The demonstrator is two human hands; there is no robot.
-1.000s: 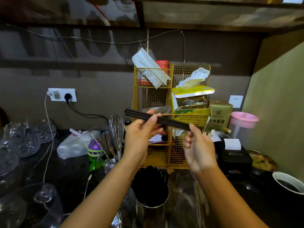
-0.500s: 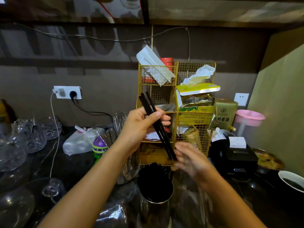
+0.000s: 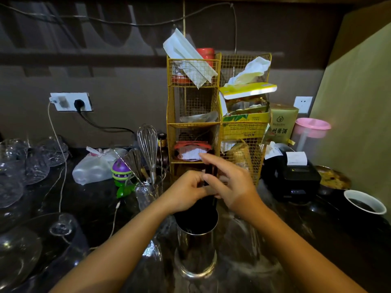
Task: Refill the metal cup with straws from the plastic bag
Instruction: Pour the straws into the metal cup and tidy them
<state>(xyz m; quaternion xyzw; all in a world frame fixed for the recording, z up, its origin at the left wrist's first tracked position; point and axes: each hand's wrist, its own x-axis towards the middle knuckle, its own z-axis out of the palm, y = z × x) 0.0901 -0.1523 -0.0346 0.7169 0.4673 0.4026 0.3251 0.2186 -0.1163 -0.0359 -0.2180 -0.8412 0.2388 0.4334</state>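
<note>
A tall metal cup point(image 3: 195, 253) stands on the dark counter, low in the middle, packed with black straws point(image 3: 195, 218). Just above its rim, a small bunch of black straws point(image 3: 209, 176) stands upright, its lower end in the cup. My left hand point(image 3: 186, 190) pinches this bunch from the left. My right hand point(image 3: 230, 180) touches it from the right, fingers spread over its top. A clear plastic bag point(image 3: 249, 250) lies crumpled on the counter around the cup, hard to make out.
A yellow wire rack point(image 3: 213, 123) full of packets stands right behind my hands. A jar with a whisk point(image 3: 148, 142) is to the left, glassware point(image 3: 25, 166) far left. A black receipt printer point(image 3: 296, 176) and a white-rimmed cup point(image 3: 364, 205) sit to the right.
The bunch of straws went from lying level between both hands, to tilted, to upright, and came down into the cup. Both hands dropped to just above the rim.
</note>
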